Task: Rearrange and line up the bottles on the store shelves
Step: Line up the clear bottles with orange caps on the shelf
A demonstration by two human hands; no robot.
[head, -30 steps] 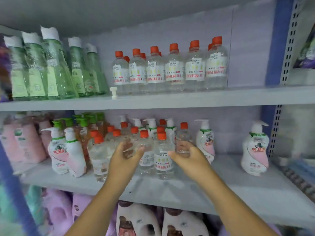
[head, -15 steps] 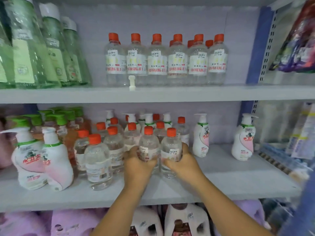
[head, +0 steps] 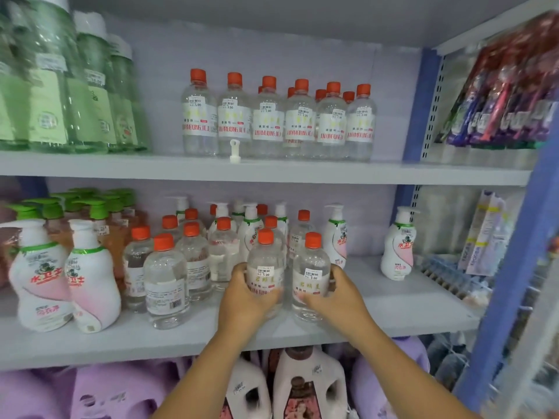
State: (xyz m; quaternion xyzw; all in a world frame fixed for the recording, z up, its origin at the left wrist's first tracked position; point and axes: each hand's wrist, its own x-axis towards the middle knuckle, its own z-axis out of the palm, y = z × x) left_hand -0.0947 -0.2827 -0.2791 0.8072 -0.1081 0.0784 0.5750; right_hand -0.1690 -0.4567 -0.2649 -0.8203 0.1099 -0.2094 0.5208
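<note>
On the middle shelf (head: 393,309) stand several clear bottles with orange caps. My left hand (head: 246,300) grips one clear orange-capped bottle (head: 266,261) near the front edge. My right hand (head: 335,293) grips a second clear orange-capped bottle (head: 311,267) right beside it. Both bottles stand upright with labels facing me. More of the same bottles (head: 165,276) cluster to the left in loose rows. A tidy row of matching bottles (head: 272,119) lines the upper shelf.
White-and-pink pump bottles (head: 90,279) stand at the left, and another pump bottle (head: 397,246) alone at the right. Green bottles (head: 60,86) fill the upper left. A loose white pump nozzle (head: 235,151) sits on the upper shelf. Purple jugs (head: 121,391) sit below; a blue upright (head: 514,267) is at right.
Both hands closed round the two front bottles and drew them slightly forward and right. The camera moved closer to the shelf.
</note>
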